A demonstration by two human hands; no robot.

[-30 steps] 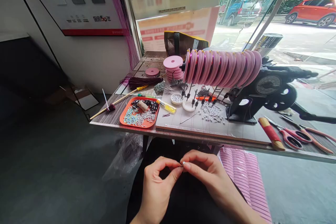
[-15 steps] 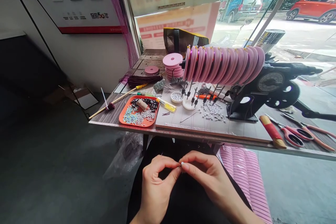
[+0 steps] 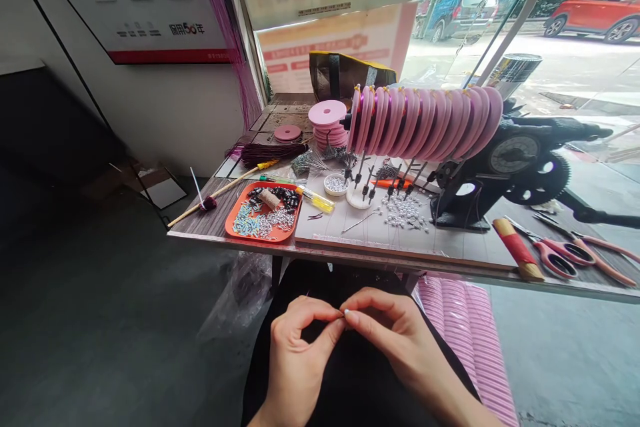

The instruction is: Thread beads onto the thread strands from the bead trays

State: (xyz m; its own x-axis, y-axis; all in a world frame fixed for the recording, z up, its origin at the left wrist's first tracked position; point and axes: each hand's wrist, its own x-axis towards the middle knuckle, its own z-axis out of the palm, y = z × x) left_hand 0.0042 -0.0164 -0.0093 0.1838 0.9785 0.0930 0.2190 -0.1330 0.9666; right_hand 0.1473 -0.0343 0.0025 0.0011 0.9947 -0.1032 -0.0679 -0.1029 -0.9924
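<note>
Above my dark-clothed lap, my left hand [image 3: 305, 353] and my right hand [image 3: 393, 330] meet at their fingertips. Each pinches with thumb and forefinger, and whatever lies between them is too small to name. On the table edge beyond, an orange tray [image 3: 229, 221] holds black, silver and light blue beads with a tan roll. White beads [image 3: 403, 211] lie loose on a pale board [image 3: 340, 240], near a small white dish of beads [image 3: 335, 185]. A row of pink discs [image 3: 425, 121] hangs on a black geared machine [image 3: 463, 193], with thin threads running down.
Scissors [image 3: 560, 259], pliers [image 3: 607, 267] and a red-wrapped stick [image 3: 519, 250] lie at the table's right. A wooden stick [image 3: 220, 199] overhangs the left edge. Pink spools [image 3: 327, 123] stand behind. A pink striped cushion [image 3: 470, 340] is below the table.
The view has shifted very slightly, so the table and its items sit a little further left. Both hands keep the same pinched pose.
</note>
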